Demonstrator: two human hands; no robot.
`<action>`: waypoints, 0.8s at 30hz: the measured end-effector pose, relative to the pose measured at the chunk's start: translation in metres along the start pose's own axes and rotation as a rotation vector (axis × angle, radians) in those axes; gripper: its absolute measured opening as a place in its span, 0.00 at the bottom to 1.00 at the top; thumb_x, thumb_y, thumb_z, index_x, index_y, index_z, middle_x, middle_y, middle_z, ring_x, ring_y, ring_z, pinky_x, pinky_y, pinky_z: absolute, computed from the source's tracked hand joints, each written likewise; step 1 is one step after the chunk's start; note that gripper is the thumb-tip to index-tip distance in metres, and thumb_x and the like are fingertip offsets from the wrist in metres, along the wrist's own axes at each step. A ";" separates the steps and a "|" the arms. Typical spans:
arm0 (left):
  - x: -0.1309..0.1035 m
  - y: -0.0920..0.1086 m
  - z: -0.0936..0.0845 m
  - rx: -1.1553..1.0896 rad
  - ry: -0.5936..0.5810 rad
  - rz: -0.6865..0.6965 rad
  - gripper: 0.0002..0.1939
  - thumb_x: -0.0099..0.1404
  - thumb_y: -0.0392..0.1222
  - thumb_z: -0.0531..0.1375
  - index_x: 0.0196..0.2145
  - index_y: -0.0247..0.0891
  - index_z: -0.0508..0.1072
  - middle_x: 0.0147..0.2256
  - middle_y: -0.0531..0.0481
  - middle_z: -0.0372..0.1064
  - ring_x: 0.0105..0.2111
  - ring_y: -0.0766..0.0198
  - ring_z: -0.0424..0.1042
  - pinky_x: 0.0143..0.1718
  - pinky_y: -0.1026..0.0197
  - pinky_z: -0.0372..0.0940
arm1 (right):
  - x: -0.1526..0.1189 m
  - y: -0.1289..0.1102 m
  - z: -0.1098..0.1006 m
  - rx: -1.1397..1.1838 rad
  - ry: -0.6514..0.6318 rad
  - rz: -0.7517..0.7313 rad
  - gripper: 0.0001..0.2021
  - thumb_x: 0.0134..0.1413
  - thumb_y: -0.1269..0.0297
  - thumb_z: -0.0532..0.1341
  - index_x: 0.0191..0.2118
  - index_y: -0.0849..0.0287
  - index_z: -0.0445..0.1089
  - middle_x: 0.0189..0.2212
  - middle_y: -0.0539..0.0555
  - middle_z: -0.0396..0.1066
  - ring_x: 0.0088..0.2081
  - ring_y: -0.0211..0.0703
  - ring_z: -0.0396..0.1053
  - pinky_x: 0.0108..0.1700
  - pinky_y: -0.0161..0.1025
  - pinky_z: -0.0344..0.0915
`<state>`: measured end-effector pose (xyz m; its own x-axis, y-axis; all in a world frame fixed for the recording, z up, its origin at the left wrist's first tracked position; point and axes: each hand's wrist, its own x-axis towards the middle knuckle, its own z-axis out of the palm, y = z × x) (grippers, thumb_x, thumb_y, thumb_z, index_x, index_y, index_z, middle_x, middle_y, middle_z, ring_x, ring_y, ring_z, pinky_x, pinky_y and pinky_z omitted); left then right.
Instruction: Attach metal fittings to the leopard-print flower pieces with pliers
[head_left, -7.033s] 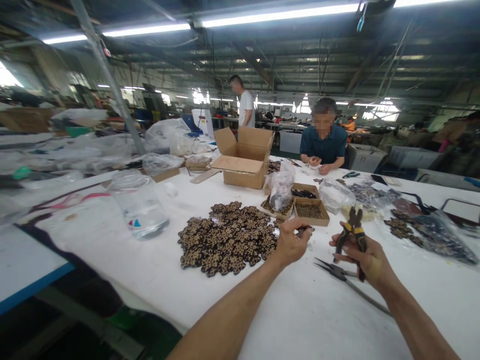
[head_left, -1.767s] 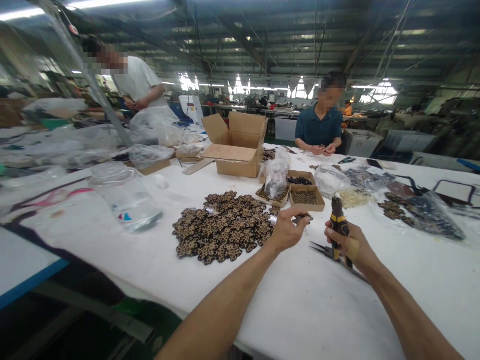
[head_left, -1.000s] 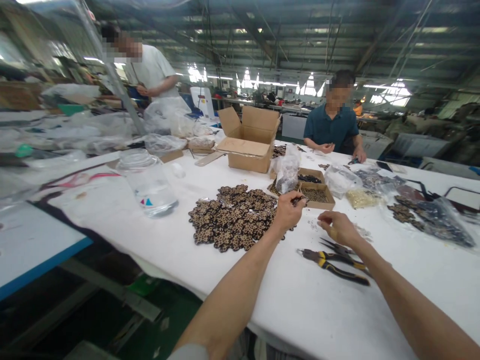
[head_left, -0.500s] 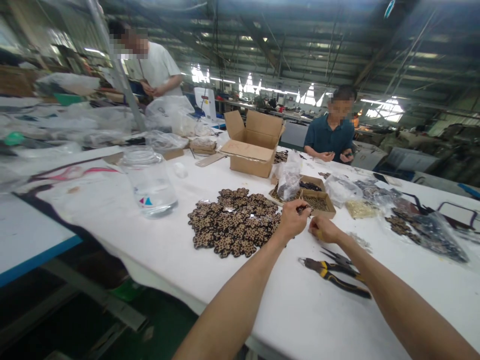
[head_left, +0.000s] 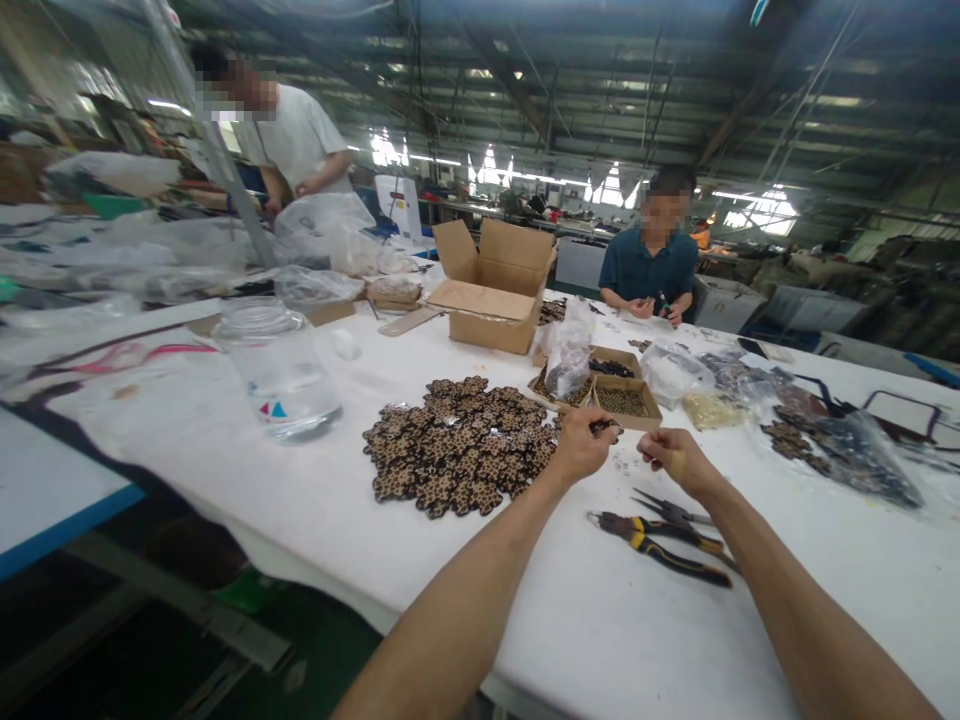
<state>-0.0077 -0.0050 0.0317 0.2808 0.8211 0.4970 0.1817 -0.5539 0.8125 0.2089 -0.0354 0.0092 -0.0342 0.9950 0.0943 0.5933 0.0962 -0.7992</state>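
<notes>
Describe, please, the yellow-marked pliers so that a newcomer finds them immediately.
On the white table, look right of the leopard-print pile. Nearer the viewer than the right hand lie the yellow-marked pliers, blunter and brighter than the dark, pointed pliers beside them.

Patterned pieces (head_left: 461,452), pliers (head_left: 634,528) on white table (head_left: 600,630)

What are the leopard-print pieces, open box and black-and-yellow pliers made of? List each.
Leopard-print pieces: perhaps fabric, by the print; some glints leave plastic possible.
Open box: matte brown cardboard, by its folded flaps.
Pliers: probably metal head, dark and dull; handles likely plastic or rubber, by their colouring.
</notes>
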 end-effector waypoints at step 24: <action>-0.009 0.015 0.063 0.312 -0.166 0.454 0.05 0.69 0.37 0.56 0.36 0.37 0.72 0.34 0.45 0.71 0.37 0.59 0.70 0.39 0.56 0.64 | -0.049 -0.005 -0.028 0.864 0.021 0.315 0.16 0.38 0.57 0.77 0.28 0.64 0.76 0.24 0.51 0.68 0.24 0.35 0.62 0.23 0.33 0.64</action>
<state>0.0520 -0.0292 0.0197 0.5353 0.4728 0.7000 0.2709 -0.8810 0.3878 0.2301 -0.0858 0.0252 0.0465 0.9788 -0.1994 -0.2344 -0.1833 -0.9547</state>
